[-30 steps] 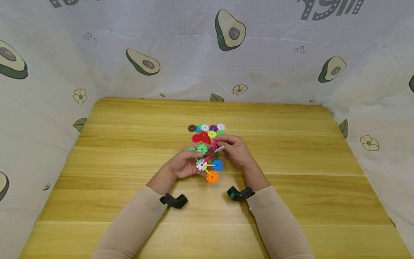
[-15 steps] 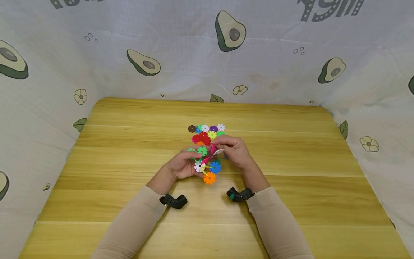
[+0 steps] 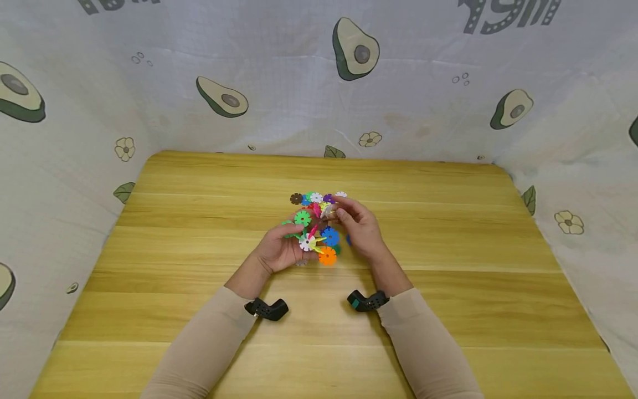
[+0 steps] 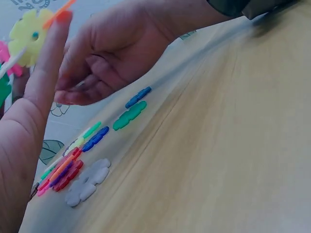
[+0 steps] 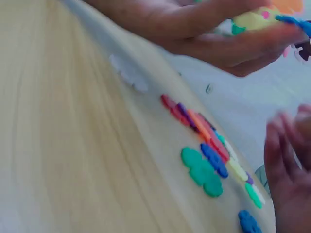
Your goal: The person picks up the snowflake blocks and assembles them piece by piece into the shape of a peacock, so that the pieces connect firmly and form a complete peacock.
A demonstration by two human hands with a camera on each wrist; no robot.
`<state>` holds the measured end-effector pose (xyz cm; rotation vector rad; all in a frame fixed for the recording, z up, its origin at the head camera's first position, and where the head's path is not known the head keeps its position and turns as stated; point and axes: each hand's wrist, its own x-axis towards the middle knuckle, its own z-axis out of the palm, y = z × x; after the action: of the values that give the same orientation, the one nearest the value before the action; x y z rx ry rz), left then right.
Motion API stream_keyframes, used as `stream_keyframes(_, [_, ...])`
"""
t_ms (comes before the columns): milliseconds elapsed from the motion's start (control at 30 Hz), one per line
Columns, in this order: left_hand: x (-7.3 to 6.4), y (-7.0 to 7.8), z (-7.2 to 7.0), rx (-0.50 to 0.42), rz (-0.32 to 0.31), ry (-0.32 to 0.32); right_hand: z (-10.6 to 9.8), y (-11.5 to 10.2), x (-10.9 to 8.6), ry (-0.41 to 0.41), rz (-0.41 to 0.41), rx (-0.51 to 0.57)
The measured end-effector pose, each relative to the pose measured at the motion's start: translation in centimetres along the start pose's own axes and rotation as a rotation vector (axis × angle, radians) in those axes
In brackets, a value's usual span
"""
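My left hand (image 3: 281,248) holds a cluster of interlocking notched plastic discs, its thumb beside a green disc (image 3: 302,218). Joined in the cluster are a white disc (image 3: 307,242), a blue disc (image 3: 330,236), an orange disc (image 3: 327,256) and pink ones. At the cluster's far right side, the thumb and index finger of my right hand (image 3: 363,228) pinch another white disc (image 3: 326,210). In the left wrist view a yellow disc (image 4: 29,36) shows beyond a raised left finger. The right hand's other fingers are curled in that view.
Loose discs lie on the wooden table (image 3: 448,233) beyond the hands, among them a brown disc (image 3: 296,198). A grey-white disc (image 4: 87,182), a green disc (image 4: 129,115) and a blue disc (image 4: 138,97) lie flat beneath the hands. Avocado-print cloth (image 3: 279,55) surrounds the table.
The cluster has risen away from me and tilted, moving with both hands. My right fingers have shifted farther out and spread a little around the white disc.
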<state>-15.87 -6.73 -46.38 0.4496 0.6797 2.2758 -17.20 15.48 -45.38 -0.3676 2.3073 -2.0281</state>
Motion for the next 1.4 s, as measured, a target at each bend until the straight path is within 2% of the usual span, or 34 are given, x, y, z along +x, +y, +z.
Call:
stream_keyframes(100, [0.2, -0.1, -0.1, -0.006, 0.098, 0.036, 0.1, 0.4, 0.1, 0.036, 0.048, -0.309])
stream_keyframes(167, [0.4, -0.1, -0.1, 0.005, 0.153, 0.065, 0.3, 0.4, 0.0, 0.008, 0.059, -0.526])
stream_keyframes(233, [0.5, -0.2, 0.0, 0.022, 0.192, 0.102, 0.6, 0.3, -0.1, -0.042, 0.061, -0.684])
stream_keyframes(300, [0.5, -0.2, 0.0, 0.038, 0.217, 0.145, 0.8, 0.2, -0.1, -0.076, 0.081, -0.780])
stream_keyframes(367, [0.6, -0.3, -0.1, 0.050, 0.231, 0.182, 1.1, 0.1, -0.2, -0.096, 0.109, -0.827])
stream_keyframes(500, [0.6, -0.3, -0.1, 0.050, 0.241, 0.220, 1.3, -0.1, -0.2, -0.100, 0.142, -0.831])
stream_keyframes(600, [0.6, -0.3, -0.1, 0.047, 0.249, 0.223, 1.3, -0.2, -0.2, -0.101, 0.143, -0.797])
stream_keyframes(700, [0.7, -0.3, 0.0, 0.049, 0.258, 0.241, 1.1, -0.2, 0.0, -0.083, 0.146, -0.707])
stream_keyframes(833, [0.8, -0.4, 0.2, 0.083, 0.268, 0.303, 0.7, -0.1, 0.1, -0.005, 0.142, -0.565])
stream_keyframes(933, [0.9, -0.5, 0.3, 0.115, 0.259, 0.363, 0.3, -0.1, 0.2, 0.083, 0.139, -0.422])
stream_keyframes(1033, [1.0, -0.5, 0.3, 0.130, 0.246, 0.405, 0.0, 0.0, 0.4, 0.149, 0.123, -0.208])
stream_keyframes(1100, [1.0, -0.6, 0.3, 0.135, 0.241, 0.416, -0.1, -0.1, 0.4, 0.161, 0.101, -0.068])
stream_keyframes(1200, [1.1, -0.6, 0.3, 0.129, 0.235, 0.417, -0.1, -0.2, 0.3, 0.155, 0.049, 0.075])
stream_keyframes(1400, [1.1, -0.6, 0.4, 0.119, 0.218, 0.403, 0.0, -0.2, 0.2, 0.136, -0.031, 0.180])
